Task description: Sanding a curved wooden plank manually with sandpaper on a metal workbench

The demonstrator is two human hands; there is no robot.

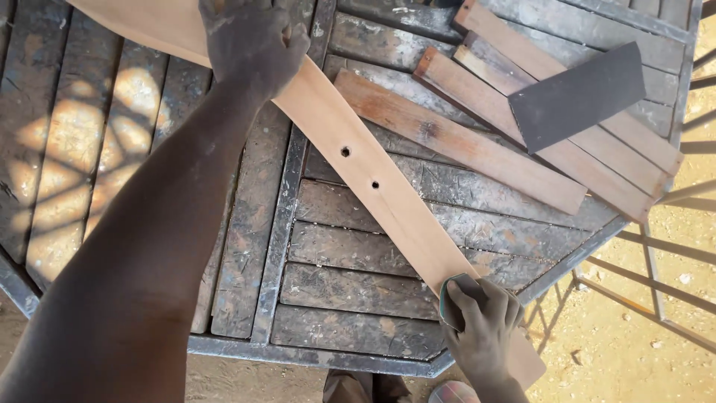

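Wooden plank (350, 142) — both hands pressing, sandpaper (451, 295) underneath.

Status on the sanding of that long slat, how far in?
Done: two holes already drilled through the long slat. In hand: left hand pins its far end, right hand presses a sandpaper pad on the near end. Left: four darker slats lie untouched beside a spare sandpaper sheet.

No packages, no labels, no signs, no screens in view, only bare wood, a dark sheet and a worn slatted desk (358, 291), nothing printed or wrapped anywhere
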